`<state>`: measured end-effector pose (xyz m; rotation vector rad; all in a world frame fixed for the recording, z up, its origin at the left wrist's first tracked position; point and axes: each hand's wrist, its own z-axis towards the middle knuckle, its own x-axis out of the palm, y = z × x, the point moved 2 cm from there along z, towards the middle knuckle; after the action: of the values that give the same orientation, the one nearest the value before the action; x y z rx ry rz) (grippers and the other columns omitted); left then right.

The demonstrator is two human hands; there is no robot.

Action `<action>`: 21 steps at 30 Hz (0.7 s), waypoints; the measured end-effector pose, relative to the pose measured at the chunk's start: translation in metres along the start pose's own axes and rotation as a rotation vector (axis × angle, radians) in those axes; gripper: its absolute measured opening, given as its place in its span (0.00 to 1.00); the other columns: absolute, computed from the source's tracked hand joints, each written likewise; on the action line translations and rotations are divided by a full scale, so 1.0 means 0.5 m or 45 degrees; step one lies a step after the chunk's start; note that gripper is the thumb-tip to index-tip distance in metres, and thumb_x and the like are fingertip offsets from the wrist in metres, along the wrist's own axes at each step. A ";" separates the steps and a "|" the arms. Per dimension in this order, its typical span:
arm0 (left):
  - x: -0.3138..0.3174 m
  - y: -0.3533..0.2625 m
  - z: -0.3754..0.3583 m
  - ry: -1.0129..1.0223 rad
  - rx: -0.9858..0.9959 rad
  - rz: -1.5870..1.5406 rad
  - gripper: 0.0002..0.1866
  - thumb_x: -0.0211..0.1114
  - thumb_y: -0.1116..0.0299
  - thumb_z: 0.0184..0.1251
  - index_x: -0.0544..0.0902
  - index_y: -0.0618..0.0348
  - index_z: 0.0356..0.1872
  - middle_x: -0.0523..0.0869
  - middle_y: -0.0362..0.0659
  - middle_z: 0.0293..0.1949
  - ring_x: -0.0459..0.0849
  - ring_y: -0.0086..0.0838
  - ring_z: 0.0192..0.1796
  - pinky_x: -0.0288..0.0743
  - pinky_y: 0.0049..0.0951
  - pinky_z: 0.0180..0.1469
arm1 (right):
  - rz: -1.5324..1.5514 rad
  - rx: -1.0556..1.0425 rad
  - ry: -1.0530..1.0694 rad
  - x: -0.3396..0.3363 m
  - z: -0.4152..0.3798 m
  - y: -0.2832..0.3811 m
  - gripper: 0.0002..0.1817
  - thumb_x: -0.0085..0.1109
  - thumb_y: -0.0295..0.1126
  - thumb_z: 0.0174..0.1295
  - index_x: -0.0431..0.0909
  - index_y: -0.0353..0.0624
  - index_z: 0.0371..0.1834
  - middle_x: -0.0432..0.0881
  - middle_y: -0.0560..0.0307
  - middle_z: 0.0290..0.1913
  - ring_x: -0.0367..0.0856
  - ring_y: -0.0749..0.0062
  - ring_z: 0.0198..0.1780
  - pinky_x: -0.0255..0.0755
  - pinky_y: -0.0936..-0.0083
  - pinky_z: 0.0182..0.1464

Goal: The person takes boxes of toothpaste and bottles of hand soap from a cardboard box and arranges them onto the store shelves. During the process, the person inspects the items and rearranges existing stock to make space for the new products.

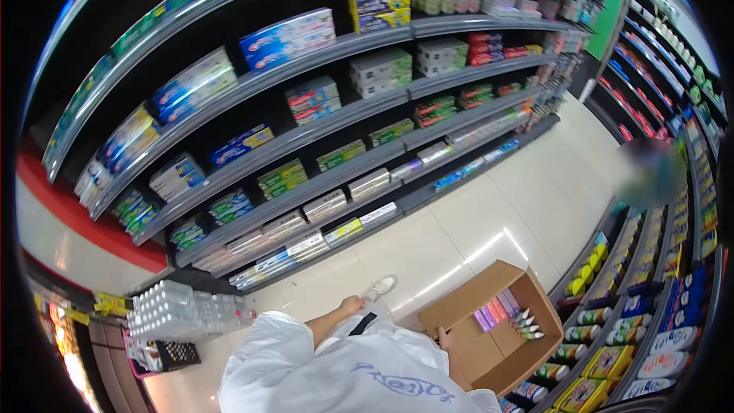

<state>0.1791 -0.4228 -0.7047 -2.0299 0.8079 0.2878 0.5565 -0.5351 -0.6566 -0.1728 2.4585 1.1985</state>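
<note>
At my right side is an open cardboard box (pixel 462 306). My right hand (pixel 443 339) grips its near side wall, thumb showing over the edge. Inside stand a row of pink and purple small cartons (pixel 497 311) and several white bottles with dark caps (pixel 526 325). My left hand (pixel 352 304) hangs in front of my white shirt, close to my shoe (pixel 380 287). Its fingers look curled together, and I see nothing in them.
Long shelves (pixel 306 138) of toothpaste cartons run along the far side. Shelves of bottles and yellow packs (pixel 608 362) stand close on the right. Shrink-wrapped water bottles (pixel 183 312) are stacked at the left. A blurred person (pixel 650 172) is farther down the tiled aisle (pixel 489 214).
</note>
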 end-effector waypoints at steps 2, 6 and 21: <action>0.013 0.056 -0.035 -0.095 -0.014 -0.100 0.15 0.60 0.60 0.58 0.87 0.59 0.36 0.89 0.45 0.35 0.87 0.33 0.41 0.79 0.31 0.47 | 0.108 -0.085 -0.023 0.001 0.002 -0.017 0.23 0.54 0.44 0.62 0.77 0.32 0.47 0.83 0.43 0.39 0.84 0.62 0.32 0.77 0.67 0.36; 0.027 0.104 -0.120 -0.187 -0.114 -0.282 0.15 0.61 0.61 0.58 0.87 0.59 0.38 0.89 0.45 0.36 0.87 0.32 0.42 0.78 0.31 0.48 | 0.216 -0.058 0.011 0.032 0.067 -0.135 0.23 0.53 0.44 0.63 0.79 0.31 0.44 0.84 0.43 0.39 0.84 0.63 0.32 0.77 0.68 0.38; 0.029 0.119 -0.108 -0.007 -0.235 0.401 0.20 0.62 0.48 0.51 0.87 0.55 0.31 0.87 0.52 0.35 0.86 0.44 0.42 0.78 0.40 0.44 | 0.558 0.058 0.092 -0.028 -0.056 -0.088 0.28 0.59 0.54 0.63 0.76 0.34 0.44 0.79 0.55 0.31 0.75 0.75 0.31 0.72 0.77 0.36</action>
<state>0.1465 -0.4959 -0.7209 -2.0657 1.1346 0.5630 0.5731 -0.5852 -0.6675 0.3606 2.6690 1.3202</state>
